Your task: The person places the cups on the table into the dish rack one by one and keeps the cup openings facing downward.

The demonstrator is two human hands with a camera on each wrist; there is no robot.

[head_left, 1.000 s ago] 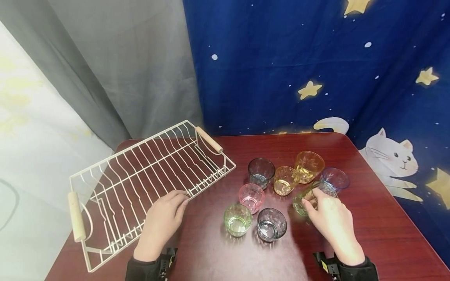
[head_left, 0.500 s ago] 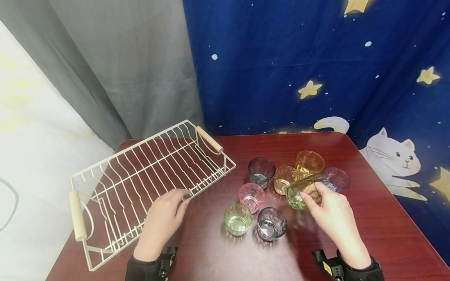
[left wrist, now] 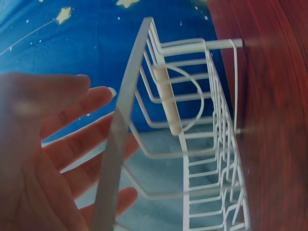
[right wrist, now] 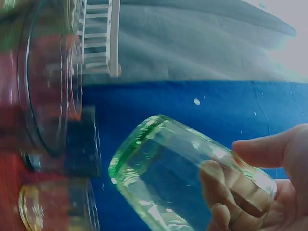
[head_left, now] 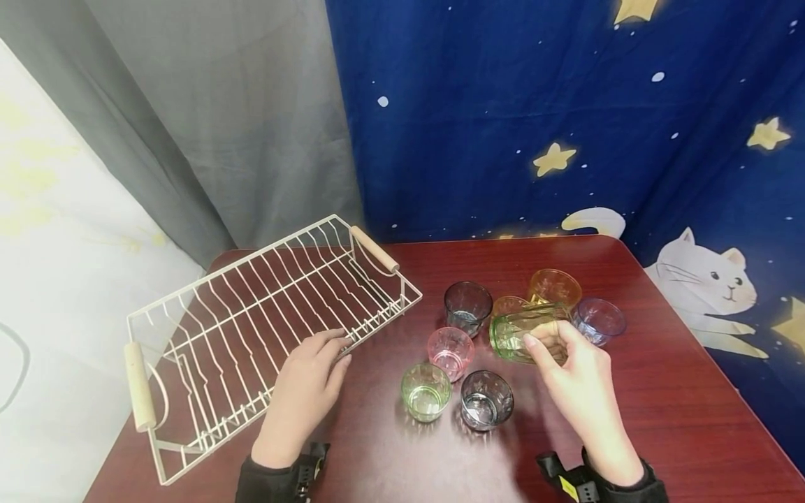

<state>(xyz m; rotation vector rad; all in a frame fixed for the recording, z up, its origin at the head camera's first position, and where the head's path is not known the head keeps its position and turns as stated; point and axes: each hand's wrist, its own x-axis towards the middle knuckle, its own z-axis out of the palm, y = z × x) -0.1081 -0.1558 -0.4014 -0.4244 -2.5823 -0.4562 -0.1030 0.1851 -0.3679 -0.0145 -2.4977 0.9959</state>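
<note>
My right hand (head_left: pixel 581 391) pinches a light green glass (head_left: pixel 511 337) between thumb and fingers. The glass is tipped on its side above the table, its thick base toward the left; the right wrist view shows my fingers through its clear wall. My left hand (head_left: pixel 308 391) is at the front rail of a white wire dish rack (head_left: pixel 229 267). Seen from the left wrist, its fingers are spread and fairly straight, some passing behind the rail (left wrist: pixel 122 115). Whether they touch it is hard to tell.
Near the held glass stand a pink glass (head_left: pixel 450 358), a green glass (head_left: pixel 425 399), a grey glass (head_left: pixel 487 406), a dark glass (head_left: pixel 468 316), a blue glass (head_left: pixel 602 323) and two yellow glasses (head_left: pixel 556 285). The rack has wooden handles (head_left: pixel 375 249). Curtains hang behind the table.
The green glass has risen off the table and moved left in my right hand, tilting onto its side. My left hand has shifted slightly right along the rack.
</note>
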